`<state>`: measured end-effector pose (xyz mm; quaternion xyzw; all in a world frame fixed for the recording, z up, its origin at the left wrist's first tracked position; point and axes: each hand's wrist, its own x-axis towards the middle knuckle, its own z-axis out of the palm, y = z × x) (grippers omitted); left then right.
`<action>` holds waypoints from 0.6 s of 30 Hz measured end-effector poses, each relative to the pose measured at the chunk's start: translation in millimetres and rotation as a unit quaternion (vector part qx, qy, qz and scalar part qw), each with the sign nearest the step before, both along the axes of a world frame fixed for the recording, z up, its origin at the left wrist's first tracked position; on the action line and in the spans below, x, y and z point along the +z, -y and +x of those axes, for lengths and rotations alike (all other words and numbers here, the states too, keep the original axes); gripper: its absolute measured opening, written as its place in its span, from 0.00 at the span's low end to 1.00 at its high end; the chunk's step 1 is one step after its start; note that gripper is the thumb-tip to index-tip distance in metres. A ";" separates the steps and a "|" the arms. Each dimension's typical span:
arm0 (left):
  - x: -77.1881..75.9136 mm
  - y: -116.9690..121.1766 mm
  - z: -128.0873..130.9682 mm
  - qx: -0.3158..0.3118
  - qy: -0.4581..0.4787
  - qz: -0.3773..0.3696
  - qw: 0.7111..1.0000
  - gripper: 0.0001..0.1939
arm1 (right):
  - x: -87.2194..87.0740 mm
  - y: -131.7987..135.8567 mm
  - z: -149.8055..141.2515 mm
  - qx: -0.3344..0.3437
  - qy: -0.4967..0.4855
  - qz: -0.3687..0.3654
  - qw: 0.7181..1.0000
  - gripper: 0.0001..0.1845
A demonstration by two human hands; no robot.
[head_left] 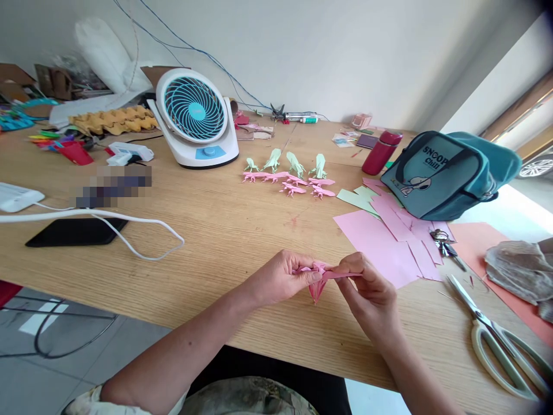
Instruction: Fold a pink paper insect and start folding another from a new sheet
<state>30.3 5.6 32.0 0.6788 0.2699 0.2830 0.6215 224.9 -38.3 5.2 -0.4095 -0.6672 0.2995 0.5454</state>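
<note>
Between my two hands, just above the table's front part, is a folded pink paper figure with narrow pointed flaps. My left hand pinches its left side, thumb in front. On the other side my right hand grips a long flap that sticks out to the right. Farther back stand several finished-looking pink origami insects in rows, with several pale green origami insects behind them. Pink paper sheets and strips lie to the right of my hands, overlapping pale green paper pieces.
Large scissors lie partly open at the right, near keys. A teal bag and a red bottle stand at the back right. A white fan stands at the back; a white cable loops on the left.
</note>
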 end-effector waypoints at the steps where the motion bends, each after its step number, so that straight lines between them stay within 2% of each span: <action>1: 1.1 -1.8 -1.5 -0.008 -0.009 0.007 1.000 0.17 | 0.0 -0.4 0.5 0.001 0.010 0.005 1.000 0.09; 5: 11.3 -8.7 -6.2 -0.014 -0.038 0.054 0.998 0.12 | 1.6 -1.2 0.1 0.010 0.029 0.008 0.999 0.11; 8: 21.7 -10.8 -9.5 -0.031 -0.058 0.077 0.995 0.13 | 3.8 -1.5 -1.7 0.017 0.034 0.009 0.999 0.12; 10: 26.9 -10.3 -11.3 -0.018 -0.082 0.084 0.993 0.13 | 5.6 -2.2 -2.8 0.021 0.033 0.012 0.999 0.12; 14: 30.9 -8.4 -10.8 0.023 -0.114 0.067 0.991 0.13 | 10.3 -4.7 -4.6 0.013 0.045 0.024 0.999 0.11; 18: 26.5 -7.8 -4.5 0.031 -0.067 0.032 0.997 0.15 | 14.3 -5.9 -5.7 -0.010 0.063 0.033 0.997 0.11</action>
